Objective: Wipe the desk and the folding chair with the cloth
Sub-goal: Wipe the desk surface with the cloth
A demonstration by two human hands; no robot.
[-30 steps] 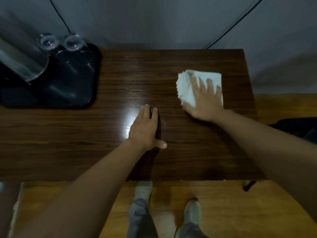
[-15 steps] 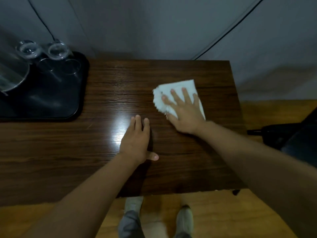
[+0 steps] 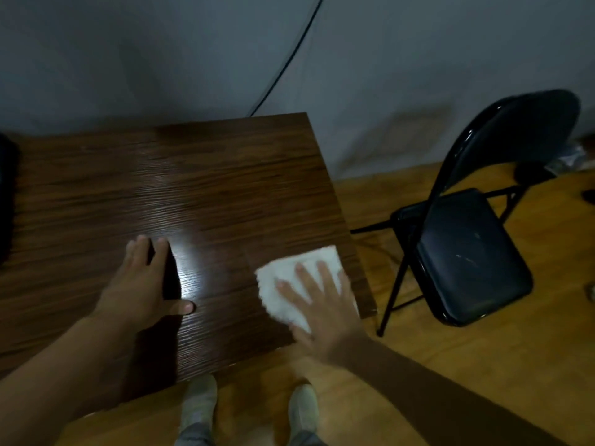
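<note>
A dark brown wooden desk [image 3: 199, 175] fills the left and middle of the head view. A folded white cloth [image 3: 283, 284] lies near the desk's front right corner. My right hand [image 3: 322, 304] presses flat on the cloth with its fingers spread. My left hand [image 3: 141, 284] rests flat on the desk top, to the left of the cloth, fingers straight and thumb out. A black folding chair [image 3: 463, 246] stands unfolded on the floor to the right of the desk.
A black tray edge [image 3: 4, 194] shows at the desk's far left. A grey wall with a black cable [image 3: 286, 62] runs behind the desk. The floor is wooden [image 3: 450, 365]; my feet [image 3: 199, 403] stand below the desk's front edge. Small items lie at the far right.
My right hand has slid the cloth from the middle back of the desk toward its front right corner. The view has swung right, bringing the chair in and the tray almost out.
</note>
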